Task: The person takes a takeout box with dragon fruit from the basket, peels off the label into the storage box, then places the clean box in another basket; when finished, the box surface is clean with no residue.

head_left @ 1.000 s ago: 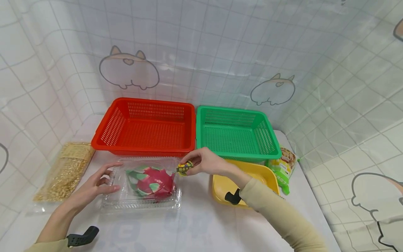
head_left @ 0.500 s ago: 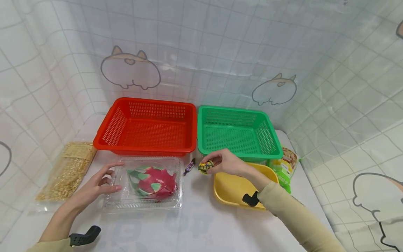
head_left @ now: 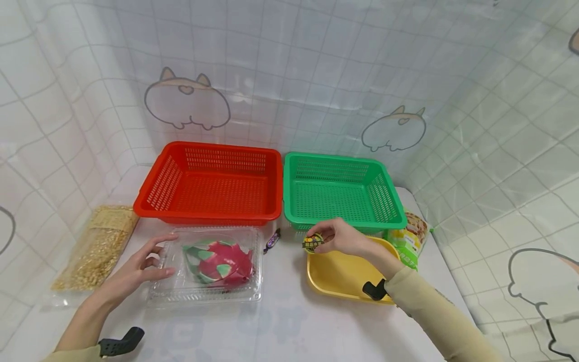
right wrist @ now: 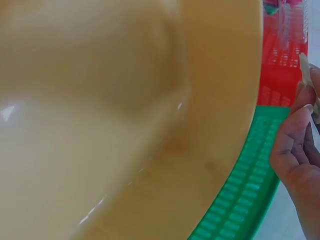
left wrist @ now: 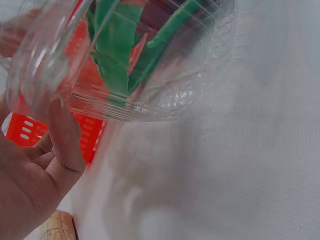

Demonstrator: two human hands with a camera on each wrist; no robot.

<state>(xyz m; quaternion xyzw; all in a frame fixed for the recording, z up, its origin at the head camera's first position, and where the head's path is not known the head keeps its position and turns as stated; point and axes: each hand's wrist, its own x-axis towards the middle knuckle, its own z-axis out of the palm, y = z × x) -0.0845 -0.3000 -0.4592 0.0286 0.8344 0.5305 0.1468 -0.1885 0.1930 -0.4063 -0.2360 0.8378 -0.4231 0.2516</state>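
Note:
A clear plastic box (head_left: 165, 289) with a pink and green dragon fruit (head_left: 226, 264) inside lies before the red basket. My left hand (head_left: 137, 266) holds the box's left end, thumb and forefinger spread along its edge. In the left wrist view the thumb (left wrist: 65, 132) meets the clear side wall. Over the near-left rim of the yellow basin (head_left: 348, 276), my right hand (head_left: 341, 239) pinches a round black and yellow sticker (head_left: 312, 243). From the right wrist that hand (right wrist: 300, 150) shows at the edge, a thin pale piece between its fingertips.
A red basket (head_left: 208, 221) and a green basket (head_left: 344, 223) stand side by side at the back. A purple-wrapped candy (head_left: 272, 241) lies right of the box. A bag of grains (head_left: 97, 246) is at left, a green snack packet (head_left: 409, 239) at right.
My right hand has carried the sticker rightward, from the box's right edge to the yellow basin. The purple candy has come into view. My left hand stays at the box.

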